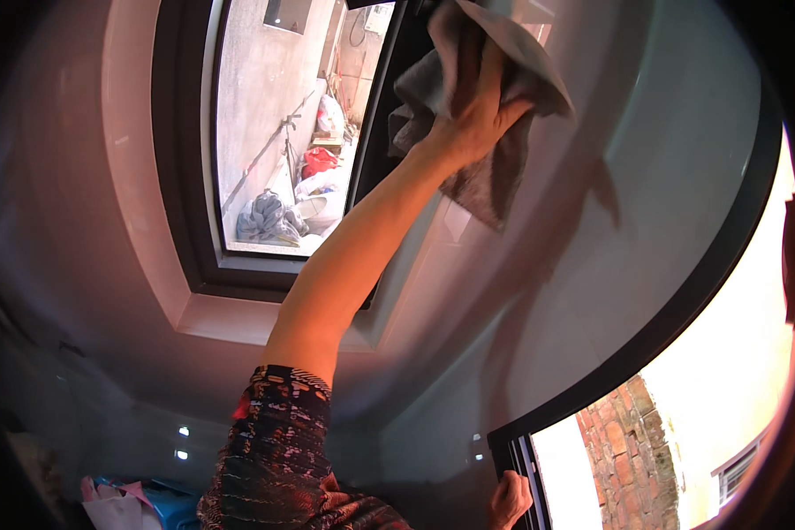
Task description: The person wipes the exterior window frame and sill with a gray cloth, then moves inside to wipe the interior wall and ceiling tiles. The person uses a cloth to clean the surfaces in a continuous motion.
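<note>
the left grip (470, 128) clutches a grey cloth (501, 181) at one o'clock. at five o'clock, the right grip (511, 500) seems clasped on a dark window frame (503, 452).

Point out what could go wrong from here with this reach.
The grey cloth hangs loosely below the left hand; a corner might snag on the dark window frame beside it. The left hand reaches far out, so balance may depend partly on the right hand at the dark post; should that grip slip, the person could sway.
</note>
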The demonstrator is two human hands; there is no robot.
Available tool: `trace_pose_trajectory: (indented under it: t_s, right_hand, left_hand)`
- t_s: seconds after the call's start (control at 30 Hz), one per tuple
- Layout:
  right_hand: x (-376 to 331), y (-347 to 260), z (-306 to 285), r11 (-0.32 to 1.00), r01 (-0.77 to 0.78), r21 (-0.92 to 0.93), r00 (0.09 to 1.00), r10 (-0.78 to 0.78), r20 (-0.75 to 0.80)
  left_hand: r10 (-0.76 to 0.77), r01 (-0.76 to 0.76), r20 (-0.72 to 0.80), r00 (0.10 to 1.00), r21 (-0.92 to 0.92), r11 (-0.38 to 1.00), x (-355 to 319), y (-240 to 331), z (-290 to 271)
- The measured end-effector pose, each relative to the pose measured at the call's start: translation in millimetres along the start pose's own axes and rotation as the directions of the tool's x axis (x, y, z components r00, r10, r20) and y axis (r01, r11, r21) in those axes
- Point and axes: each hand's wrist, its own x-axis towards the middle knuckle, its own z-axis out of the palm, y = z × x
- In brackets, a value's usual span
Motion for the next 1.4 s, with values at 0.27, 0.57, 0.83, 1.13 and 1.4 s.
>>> trace_pose_trajectory:
  t_s: [0.27,0.57,0.83,1.13,1.4]
  right_hand:
    - [7.4,-25.1,3.4,0.99,-0.062,-0.131,0.998,0.06,-0.018]
    - [27.7,-35.7,47.7,0.977,-0.016,0.211,1.0,0.015,0.006]
    - [31.6,-54.2,77.2,0.949,0.011,0.315,0.989,-0.057,0.137]
    - [16.4,-59.0,68.9,0.957,-0.025,0.287,0.986,-0.023,0.163]
    - [9.0,-62.0,52.5,0.971,-0.122,0.206,0.974,0.077,0.214]
  left_hand:
    - [-0.13,0.116,0.259,0.957,0.066,0.991,-53.2,-26.4,-2.0]
    - [-0.46,0.379,0.478,0.748,0.26,0.888,-269.3,4.0,-55.2]
    - [-0.492,0.19,0.622,0.609,0.487,0.852,-460.0,63.3,-92.8]
    - [-0.375,0.181,0.534,0.758,0.381,0.907,-367.5,39.9,-59.7]
    - [-0.047,0.03,0.247,0.968,0.072,0.997,-126.4,-6.7,-24.0]
